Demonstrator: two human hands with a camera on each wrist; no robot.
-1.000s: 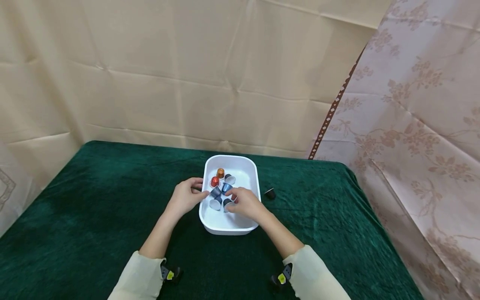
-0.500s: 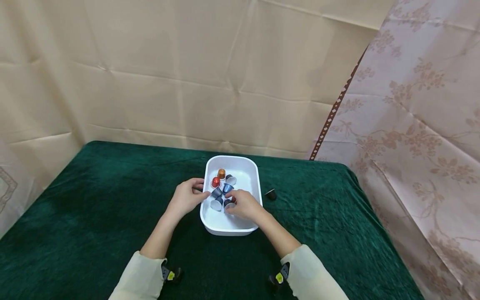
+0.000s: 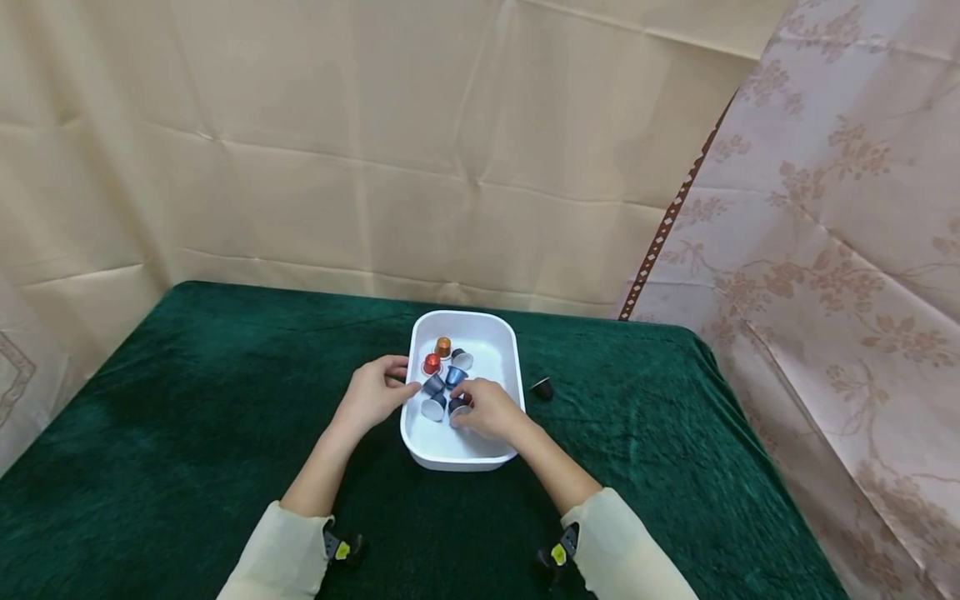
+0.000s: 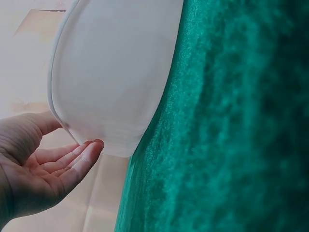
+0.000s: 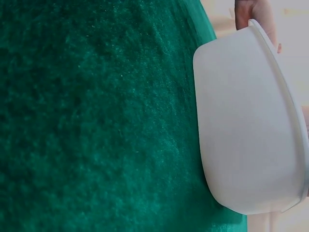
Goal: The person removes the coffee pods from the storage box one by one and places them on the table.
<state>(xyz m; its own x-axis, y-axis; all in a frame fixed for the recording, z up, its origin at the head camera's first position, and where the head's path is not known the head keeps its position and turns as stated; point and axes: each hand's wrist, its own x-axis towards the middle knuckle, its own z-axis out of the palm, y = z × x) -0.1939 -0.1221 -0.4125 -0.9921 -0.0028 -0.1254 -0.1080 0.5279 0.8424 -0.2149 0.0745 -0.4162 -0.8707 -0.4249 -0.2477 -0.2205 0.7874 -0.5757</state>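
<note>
A white tray (image 3: 465, 454) stands on the green cloth with several coffee capsules inside. My left hand (image 3: 371, 393) holds its left rim, thumb over the edge; the left wrist view shows the fingers (image 4: 79, 166) against the outer wall. Reaching inside, my right hand (image 3: 491, 410) pinches a black coffee capsule (image 3: 457, 405) by its white-lidded end, partly covered by the fingers. Around it lie a blue capsule (image 3: 455, 377), a grey-blue capsule (image 3: 433, 384) and a dark blue capsule (image 3: 432, 407). In the right wrist view, the tray wall (image 5: 246, 121) hides most of that hand.
Farther back in the tray are an orange capsule (image 3: 443, 347), a red capsule (image 3: 432, 363) and a black capsule with a pale lid (image 3: 462, 361). Outside, another black capsule (image 3: 542, 388) lies on the green cloth (image 3: 225, 400). A beige curtain (image 3: 375, 150) hangs behind the table.
</note>
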